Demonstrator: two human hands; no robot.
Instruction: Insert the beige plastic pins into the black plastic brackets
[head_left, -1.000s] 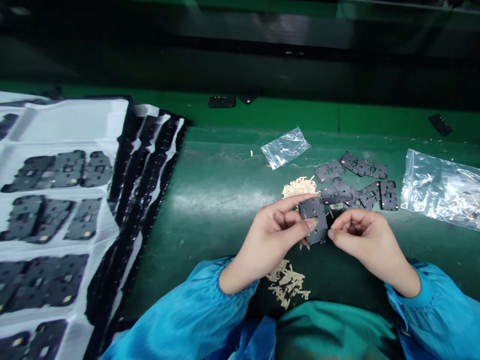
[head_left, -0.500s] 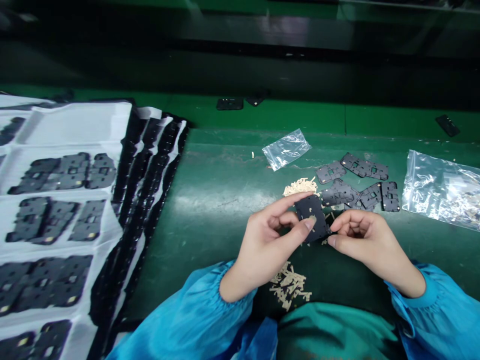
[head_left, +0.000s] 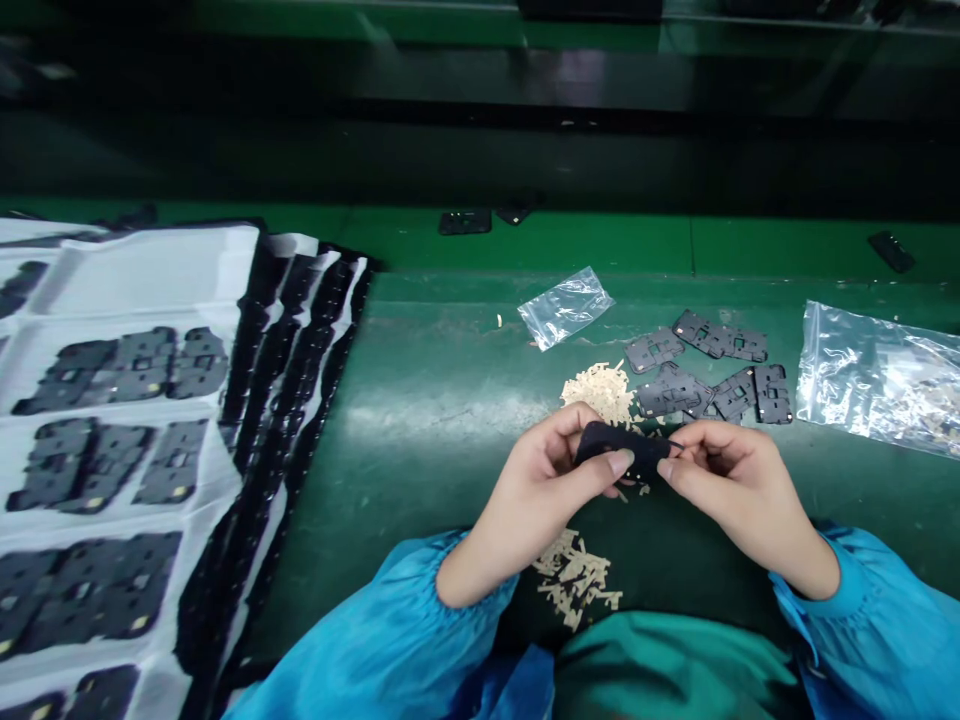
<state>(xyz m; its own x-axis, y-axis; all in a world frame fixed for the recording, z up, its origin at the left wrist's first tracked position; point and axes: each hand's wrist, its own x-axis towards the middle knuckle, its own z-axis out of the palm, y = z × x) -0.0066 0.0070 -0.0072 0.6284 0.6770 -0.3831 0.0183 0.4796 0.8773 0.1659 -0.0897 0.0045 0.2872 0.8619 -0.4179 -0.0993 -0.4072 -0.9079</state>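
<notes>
1. Black plate [head_left: 637,455] held up over the green worktop [head_left: 420,350], in front of the wearer's body and between two bare hands; clock directions are read from it, twelve being straight ahead.
2. The plate is tilted, its broad face seen at a slant. Its longer visible span runs from about nine to just past three o'clock, dipping slightly at the right; which end is its front cannot be told.
3. The left hand [head_left: 536,480], between eight and nine o'clock, has a closed grip on the plate, thumb across the near face.
4. The right hand [head_left: 739,475], at three o'clock, has thumb and forefinger close together at the plate's right end; exactly what that grip has hold of cannot be told.
5. A heap of pale pieces [head_left: 600,392] lies at eleven o'clock, a second heap [head_left: 577,580] at seven.
6. Loose plates [head_left: 664,393] overlap between one and two o'clock; at nine, a white-lined tray [head_left: 150,265] bears rows of similar dark parts [head_left: 146,365].
</notes>
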